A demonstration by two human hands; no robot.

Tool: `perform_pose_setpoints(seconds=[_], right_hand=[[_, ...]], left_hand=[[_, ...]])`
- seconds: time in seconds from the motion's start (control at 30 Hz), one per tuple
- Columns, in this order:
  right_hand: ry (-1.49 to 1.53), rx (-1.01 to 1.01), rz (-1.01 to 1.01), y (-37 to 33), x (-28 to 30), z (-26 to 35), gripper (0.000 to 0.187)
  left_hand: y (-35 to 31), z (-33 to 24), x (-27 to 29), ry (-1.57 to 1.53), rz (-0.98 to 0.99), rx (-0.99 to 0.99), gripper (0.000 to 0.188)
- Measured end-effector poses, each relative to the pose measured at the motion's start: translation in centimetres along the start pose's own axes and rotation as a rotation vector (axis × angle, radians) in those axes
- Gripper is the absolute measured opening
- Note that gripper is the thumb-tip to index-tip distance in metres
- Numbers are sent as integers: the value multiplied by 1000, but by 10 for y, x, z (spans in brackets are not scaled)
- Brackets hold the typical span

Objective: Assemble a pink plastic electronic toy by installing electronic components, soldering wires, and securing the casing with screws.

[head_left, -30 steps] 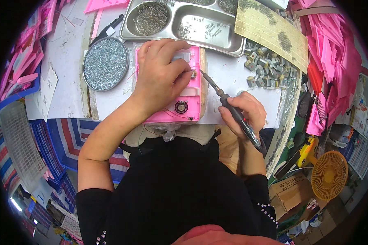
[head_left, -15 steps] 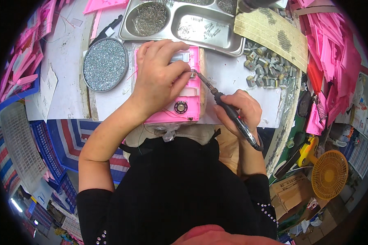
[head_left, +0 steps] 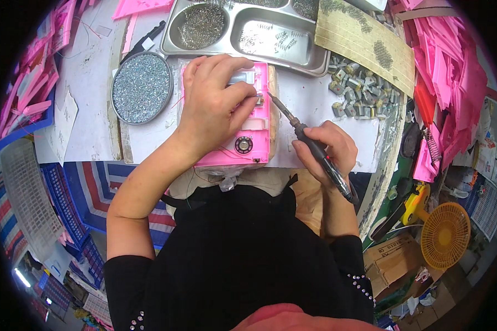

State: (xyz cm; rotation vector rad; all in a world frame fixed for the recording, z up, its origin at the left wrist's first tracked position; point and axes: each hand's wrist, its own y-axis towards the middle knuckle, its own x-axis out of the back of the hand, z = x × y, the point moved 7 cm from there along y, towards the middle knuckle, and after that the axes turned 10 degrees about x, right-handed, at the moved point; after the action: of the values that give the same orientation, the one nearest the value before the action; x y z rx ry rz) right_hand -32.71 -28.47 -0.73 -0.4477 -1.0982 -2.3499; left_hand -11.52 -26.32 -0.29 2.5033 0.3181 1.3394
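Note:
A pink plastic casing [head_left: 263, 150] lies open in front of me, with a small round black speaker [head_left: 243, 145] near its lower end. My left hand [head_left: 212, 105] rests over the casing's left side. Its thumb and index finger are pinched at a small metal part [head_left: 260, 100] near the right wall; what they grip is too small to make out. My right hand [head_left: 332, 148] holds a soldering iron [head_left: 318, 153] by its black handle. The iron's tip points up and left, just off the casing's right edge, apart from the metal part.
A round dish [head_left: 170, 99] of small screw-like metal pieces stands left of the casing. Behind is a steel tray [head_left: 309, 64] with springs. Small metal motors [head_left: 353, 94] lie right, beside a cardboard sheet [head_left: 350, 41] with springs. Pink plastic parts [head_left: 439, 71] pile up far right.
The soldering iron's tip has drawn away from the metal part, rightward past the casing's edge. My right hand has shifted slightly right. My left hand stays nearly in place.

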Motion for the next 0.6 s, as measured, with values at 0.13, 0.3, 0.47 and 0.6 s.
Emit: perform_pose_setpoints(seconds=[0.13,0.3,0.47,0.6], right_hand=[[-14,-28,6,1,3,0,34],[16,-21,-21,0,5,0,32],[14,-20,-22,0,5,0,32],[10,-30,-22,-1,5,-1,32]], left_hand=[[0,0,0,1,-2,-3,10],[0,0,0,9,2,-5,11],[0,0,0,22,10,1,11],[0,0,-1,14,13,7,12]])
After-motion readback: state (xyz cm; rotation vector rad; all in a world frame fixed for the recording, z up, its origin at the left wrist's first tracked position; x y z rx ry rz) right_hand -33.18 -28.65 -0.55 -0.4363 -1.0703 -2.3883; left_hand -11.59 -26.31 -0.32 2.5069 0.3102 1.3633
